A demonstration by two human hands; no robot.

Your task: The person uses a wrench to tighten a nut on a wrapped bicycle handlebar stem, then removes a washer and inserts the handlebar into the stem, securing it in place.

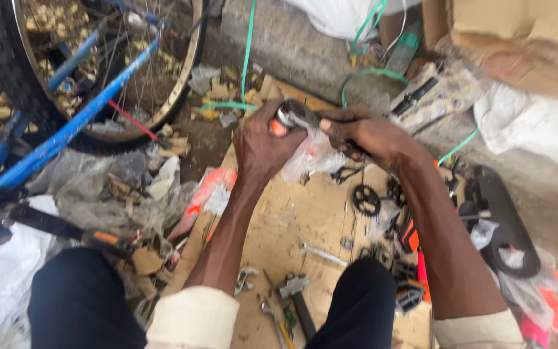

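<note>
Pedal: black bicycle pedal with a shiny metal end and an orange reflector (290,116), held up over the cardboard between both hands, partly inside its wrapper.
Wrapper: clear crinkled plastic bag (310,155), hanging below the pedal and bunched under the fingers.
Left hand: left hand (261,145) wrapped around the reflector end, fingers curled tight on pedal and plastic.
Right hand: right hand (364,134) gripping the other end from the side, fingers closed over the dark body; the fingertips themselves are hidden.
Work surface: flat brown cardboard sheet (292,213) on the ground between the knees.
Loose parts: black toothed sprocket (365,199) just beyond the right forearm; silver spanner (323,253) and a hammer (297,298) nearer the body.
Beyond: blue bicycle frame and spoked wheel (92,77) to the left.
Risk: slick plastic between palm and pedal looks likely to let it slip and drop among the small parts, scattering them; a hard pull could tear the bag suddenly and jerk a hand toward the sprocket teeth.
</note>
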